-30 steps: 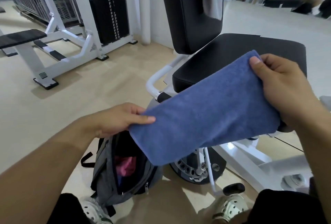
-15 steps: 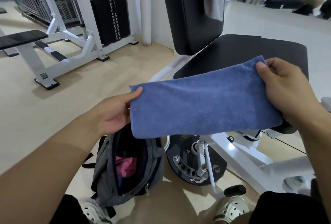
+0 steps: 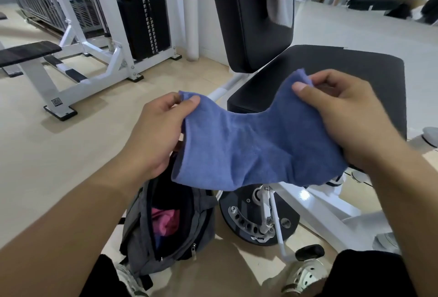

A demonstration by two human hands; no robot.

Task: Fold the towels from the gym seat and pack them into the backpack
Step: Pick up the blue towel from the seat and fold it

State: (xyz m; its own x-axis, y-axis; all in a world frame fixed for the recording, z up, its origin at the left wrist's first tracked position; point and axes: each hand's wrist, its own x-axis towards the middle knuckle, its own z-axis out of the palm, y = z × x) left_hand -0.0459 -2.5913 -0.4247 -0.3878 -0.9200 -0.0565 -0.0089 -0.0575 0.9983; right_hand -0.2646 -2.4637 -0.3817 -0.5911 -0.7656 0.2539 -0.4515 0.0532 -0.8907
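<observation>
1. The blue towel (image 3: 248, 149) sags in the air above the open backpack (image 3: 166, 232), in front of the gym seat (image 3: 331, 71).
2. The left hand (image 3: 154, 135) pinches its left corner.
3. The right hand (image 3: 343, 116) pinches its right corner.
4. A pink towel (image 3: 166, 222) lies inside the backpack.

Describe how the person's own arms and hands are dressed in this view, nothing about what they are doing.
Both forearms are bare right up to the bottom edge of the picture, with no sleeve or cuff in view. The left hand and the right hand wear no gloves, and no ring, watch or wristband shows. The thumbnails are cut short.
</observation>
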